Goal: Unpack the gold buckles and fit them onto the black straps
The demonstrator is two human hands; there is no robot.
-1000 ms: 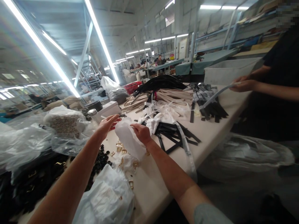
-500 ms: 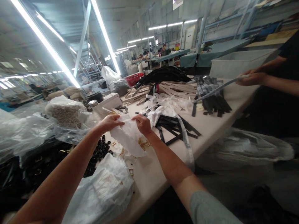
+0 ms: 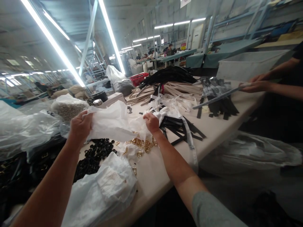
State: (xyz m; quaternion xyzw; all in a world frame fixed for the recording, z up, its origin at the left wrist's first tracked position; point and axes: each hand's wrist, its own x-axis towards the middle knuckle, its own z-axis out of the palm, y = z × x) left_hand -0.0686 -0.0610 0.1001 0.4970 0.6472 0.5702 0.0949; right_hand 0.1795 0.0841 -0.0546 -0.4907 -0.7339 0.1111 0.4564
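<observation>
Clamped left hand [image 3: 81,126] on one end of thin white sheet [image 3: 109,121]; clamped right hand [image 3: 151,122] on other end; held spread near gold buckles [image 3: 147,145], on counter [image 3: 151,181]

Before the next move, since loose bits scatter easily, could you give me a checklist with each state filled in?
1. Left hand gripping the white wrapping: ok.
2. Right hand gripping its other end: ok.
3. Small pieces gathered in a container: not ok; gold-coloured pieces and small black pieces lie loose.
4. Wrapping free of the gold-coloured pieces: cannot tell; it partly hides them.
5. Co-worker's hands apart from these: ok, off to the right.
</observation>
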